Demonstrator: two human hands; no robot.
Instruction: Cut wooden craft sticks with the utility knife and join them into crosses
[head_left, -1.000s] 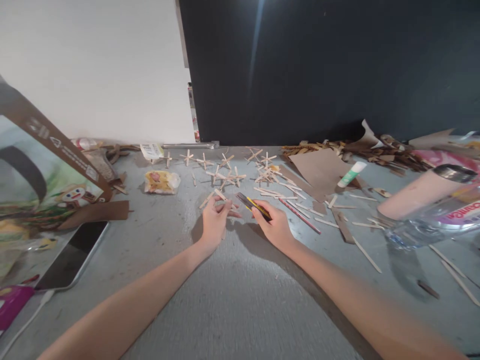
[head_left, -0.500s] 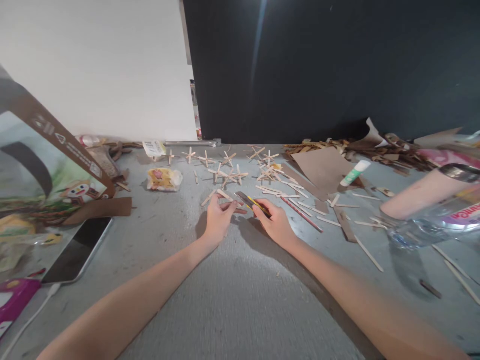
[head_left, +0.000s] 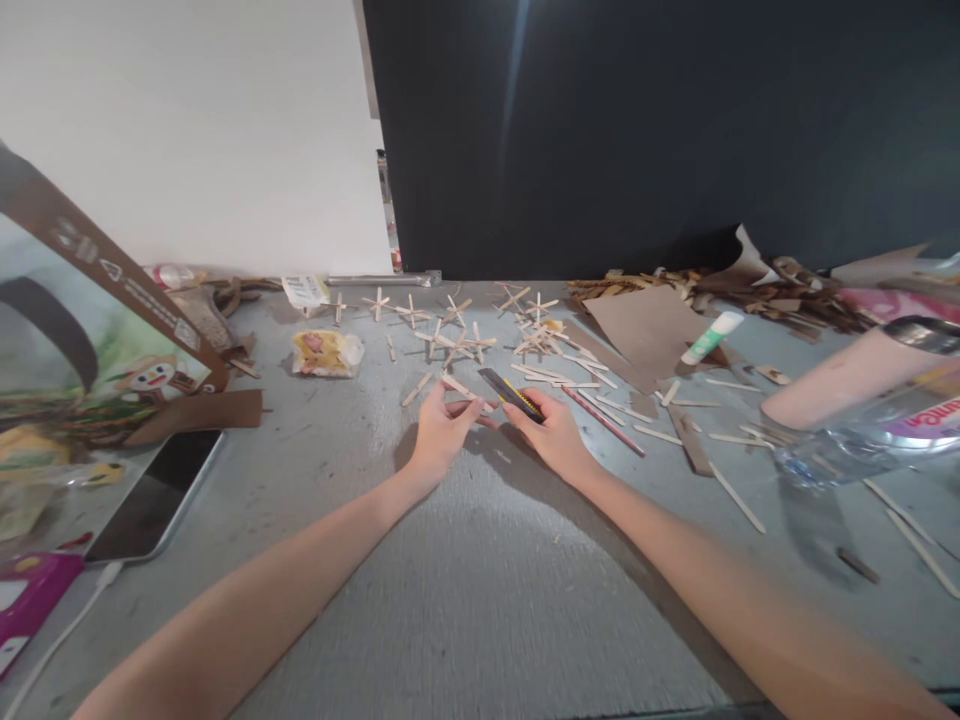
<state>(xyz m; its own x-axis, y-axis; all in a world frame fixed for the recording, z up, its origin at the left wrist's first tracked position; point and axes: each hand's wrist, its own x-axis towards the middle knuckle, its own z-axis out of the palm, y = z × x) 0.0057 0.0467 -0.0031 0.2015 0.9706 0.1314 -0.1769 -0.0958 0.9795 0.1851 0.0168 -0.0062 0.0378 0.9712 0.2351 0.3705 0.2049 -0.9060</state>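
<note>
My left hand (head_left: 439, 440) pinches a thin wooden stick (head_left: 459, 388) just above the grey table (head_left: 480, 590). My right hand (head_left: 553, 440) is closed around a black and yellow utility knife (head_left: 511, 393), whose tip points up and left toward the stick. The two hands almost touch in the middle of the view. Beyond them lie several small crosses and stars of glued sticks (head_left: 457, 345), and loose sticks (head_left: 592, 400) lie to the right.
A tablet (head_left: 154, 495) and a printed box (head_left: 82, 350) sit at left, with a small snack packet (head_left: 326, 352) nearby. At right lie a glue stick (head_left: 711, 338), brown card (head_left: 645, 335), a red pencil (head_left: 604, 422), a pink flask (head_left: 847, 375) and a clear plastic bottle (head_left: 862, 440).
Both hands have shifted slightly away from me and closer together. The knife tip now lies nearer the stick in my left hand. The camera has tilted a little.
</note>
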